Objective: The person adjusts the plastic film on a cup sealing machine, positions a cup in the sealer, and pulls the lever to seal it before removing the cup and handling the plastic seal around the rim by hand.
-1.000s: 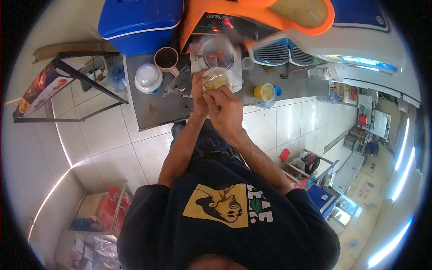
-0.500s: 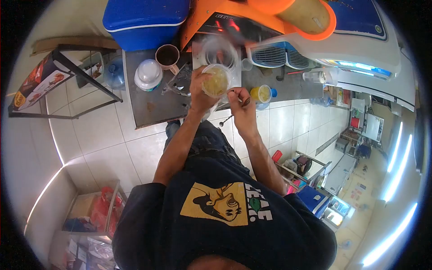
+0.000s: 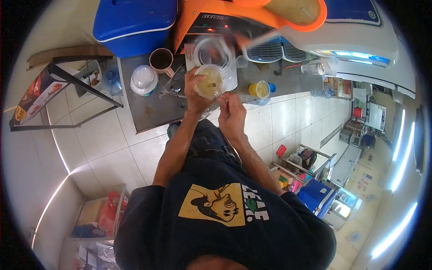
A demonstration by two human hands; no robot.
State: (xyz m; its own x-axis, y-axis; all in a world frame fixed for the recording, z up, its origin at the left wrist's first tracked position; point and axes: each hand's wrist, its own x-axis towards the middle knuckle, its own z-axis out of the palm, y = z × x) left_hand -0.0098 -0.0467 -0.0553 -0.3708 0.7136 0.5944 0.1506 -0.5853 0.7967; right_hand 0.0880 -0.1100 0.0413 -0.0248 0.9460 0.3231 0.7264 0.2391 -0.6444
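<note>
Since the frame half a second ago, the right hand (image 3: 232, 111) has shifted leftward to the near edge of the cup (image 3: 209, 80), and the thin dark item that hung below it then no longer shows. We also note a small dark square on the cup that was not visible in that frame.

Left hand (image 3: 195, 96): wrapped around the cup's left side, gripping it with the round top towards us. Right hand: fingers curled, tips bunched just beside the near edge; we cannot tell whether they pinch anything. The cup, with pale yellow contents, is in front of the orange machine (image 3: 191, 28), over the near part of the counter (image 3: 146, 114) as we look down.

For sound work at this edge, we judge that the left grip should be firm enough to stop turning but light enough not to squeeze thin walls. The cup is best kept level, and the right fingers should work in small, controlled movements, clear of the top surface. A sharp tug could tip the cup or spill it.

Nearby we record a yellow cup (image 3: 259, 89) on the right, and on the left a mug (image 3: 167, 69), a white tub (image 3: 143, 79) and a crumpled bag (image 3: 174, 86).
</note>
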